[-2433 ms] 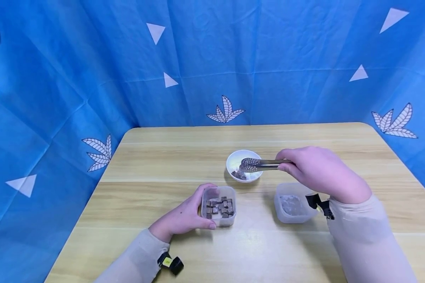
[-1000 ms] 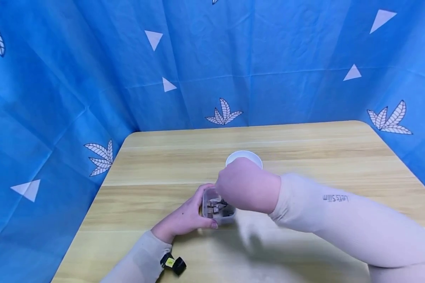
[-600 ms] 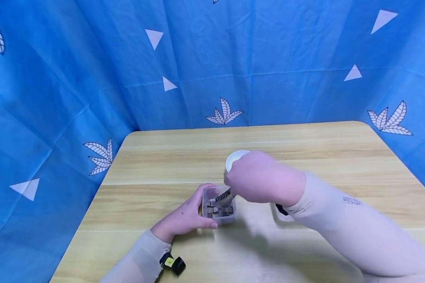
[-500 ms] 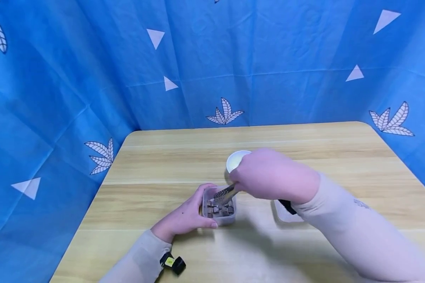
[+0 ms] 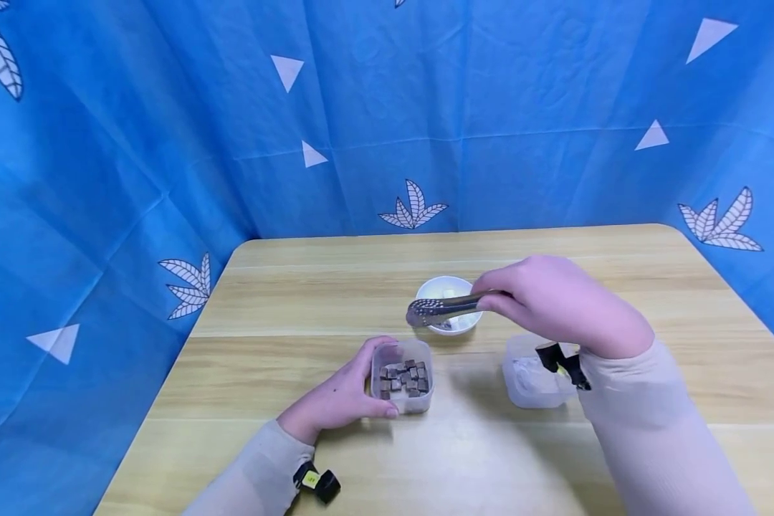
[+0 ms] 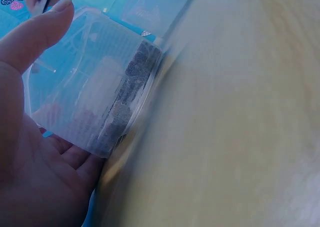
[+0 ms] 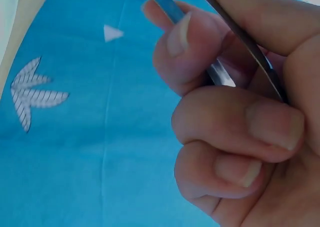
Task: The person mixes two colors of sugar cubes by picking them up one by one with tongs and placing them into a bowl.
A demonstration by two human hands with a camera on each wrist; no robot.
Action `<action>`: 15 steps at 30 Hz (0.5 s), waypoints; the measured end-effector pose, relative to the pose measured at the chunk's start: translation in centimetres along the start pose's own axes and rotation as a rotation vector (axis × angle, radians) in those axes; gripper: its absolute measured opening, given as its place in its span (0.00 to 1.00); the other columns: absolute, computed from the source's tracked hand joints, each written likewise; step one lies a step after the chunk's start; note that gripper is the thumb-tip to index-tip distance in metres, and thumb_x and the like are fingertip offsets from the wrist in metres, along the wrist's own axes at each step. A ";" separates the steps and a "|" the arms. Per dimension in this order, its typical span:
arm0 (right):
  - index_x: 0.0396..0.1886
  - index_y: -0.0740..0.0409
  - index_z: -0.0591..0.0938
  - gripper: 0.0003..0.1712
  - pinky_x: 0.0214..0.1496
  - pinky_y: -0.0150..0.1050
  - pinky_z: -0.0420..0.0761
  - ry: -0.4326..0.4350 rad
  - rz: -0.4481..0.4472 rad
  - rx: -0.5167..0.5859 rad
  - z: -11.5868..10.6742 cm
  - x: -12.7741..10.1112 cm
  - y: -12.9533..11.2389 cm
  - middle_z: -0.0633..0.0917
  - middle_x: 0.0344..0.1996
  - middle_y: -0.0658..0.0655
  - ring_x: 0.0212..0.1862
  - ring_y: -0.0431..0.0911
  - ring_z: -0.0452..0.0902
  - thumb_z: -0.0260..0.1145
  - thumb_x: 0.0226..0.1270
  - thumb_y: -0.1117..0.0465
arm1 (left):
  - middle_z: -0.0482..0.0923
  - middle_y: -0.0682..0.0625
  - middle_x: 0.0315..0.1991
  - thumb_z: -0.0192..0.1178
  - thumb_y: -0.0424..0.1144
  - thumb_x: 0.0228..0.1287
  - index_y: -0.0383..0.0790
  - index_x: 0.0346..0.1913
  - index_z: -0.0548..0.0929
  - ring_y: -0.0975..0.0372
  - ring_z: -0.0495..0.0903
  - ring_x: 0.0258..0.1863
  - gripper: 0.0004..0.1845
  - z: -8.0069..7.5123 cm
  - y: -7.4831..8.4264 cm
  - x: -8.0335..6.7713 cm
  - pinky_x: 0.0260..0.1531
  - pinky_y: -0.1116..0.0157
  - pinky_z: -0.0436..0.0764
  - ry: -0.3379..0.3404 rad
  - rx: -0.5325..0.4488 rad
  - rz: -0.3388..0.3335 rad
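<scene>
My left hand (image 5: pixel 338 394) grips a clear plastic container (image 5: pixel 413 405) by its left side, thumb at the front. Small brown cubes (image 5: pixel 405 380) cover much of its floor; in the left wrist view they show as a dark layer (image 6: pixel 131 82) through the wall. My right hand (image 5: pixel 557 304) holds metal tongs (image 5: pixel 451 307) with perforated ends, its fingers curled round the arms in the right wrist view. The tong tips hang over the left front rim of a white bowl (image 5: pixel 435 283). Whether anything sits between the tips, I cannot tell. Part of the bowl's contents is hidden.
A second clear container (image 5: pixel 532 398) with whitish contents stands at the right, partly under my right wrist. The wooden table (image 5: pixel 309 287) ends at a blue patterned curtain (image 5: pixel 361 107) behind and at the left.
From over the bowl, the tongs went down into the left container, then rose back to the bowl's near left edge. My left hand stays on its container. The right container shows again.
</scene>
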State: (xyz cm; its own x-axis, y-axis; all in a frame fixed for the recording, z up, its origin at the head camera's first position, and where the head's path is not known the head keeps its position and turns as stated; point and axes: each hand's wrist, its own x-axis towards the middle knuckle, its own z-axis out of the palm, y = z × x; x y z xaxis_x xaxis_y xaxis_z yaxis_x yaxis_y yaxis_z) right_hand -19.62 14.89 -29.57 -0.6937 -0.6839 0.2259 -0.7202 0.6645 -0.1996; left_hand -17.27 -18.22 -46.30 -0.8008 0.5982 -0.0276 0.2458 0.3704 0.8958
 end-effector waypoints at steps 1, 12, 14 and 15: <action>0.45 0.44 0.88 0.06 0.35 0.41 0.78 0.003 0.025 0.004 0.1 -0.3 0.5 0.84 0.34 0.37 0.29 0.35 0.75 0.67 0.72 0.56 | 0.66 0.53 0.72 0.80 0.46 0.47 0.50 0.77 0.54 0.56 0.67 0.70 0.57 0.0 0.0 0.0 0.71 0.44 0.59 -0.001 0.002 -0.003; 0.46 0.44 0.88 0.08 0.35 0.44 0.76 -0.081 0.213 0.000 1.4 -1.1 4.3 0.85 0.33 0.41 0.29 0.40 0.74 0.66 0.72 0.54 | 0.65 0.55 0.73 0.80 0.43 0.48 0.49 0.77 0.54 0.58 0.66 0.70 0.56 0.0 -0.1 0.1 0.72 0.47 0.58 -0.002 -0.004 0.018; 0.46 0.44 0.88 0.08 0.37 0.46 0.78 -0.107 0.234 0.008 1.5 -1.2 4.6 0.86 0.34 0.41 0.30 0.40 0.76 0.66 0.73 0.53 | 0.65 0.55 0.73 0.80 0.43 0.48 0.50 0.77 0.54 0.58 0.66 0.70 0.56 0.0 0.0 0.1 0.72 0.47 0.57 -0.008 -0.009 0.011; 0.47 0.44 0.88 0.09 0.39 0.48 0.79 -0.115 0.240 0.014 1.5 -1.3 4.7 0.86 0.36 0.41 0.32 0.40 0.78 0.66 0.73 0.53 | 0.65 0.55 0.73 0.80 0.43 0.48 0.49 0.77 0.54 0.58 0.66 0.70 0.56 0.0 0.0 0.2 0.72 0.47 0.57 -0.010 -0.009 0.011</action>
State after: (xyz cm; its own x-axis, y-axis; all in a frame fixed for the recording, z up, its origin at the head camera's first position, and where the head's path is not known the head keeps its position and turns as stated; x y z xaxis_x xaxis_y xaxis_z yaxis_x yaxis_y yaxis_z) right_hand -22.16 18.45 -32.23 -0.8412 -0.5374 0.0608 -0.5342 0.8081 -0.2482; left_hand -17.42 -18.16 -46.31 -0.7927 0.6092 -0.0221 0.2497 0.3576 0.8999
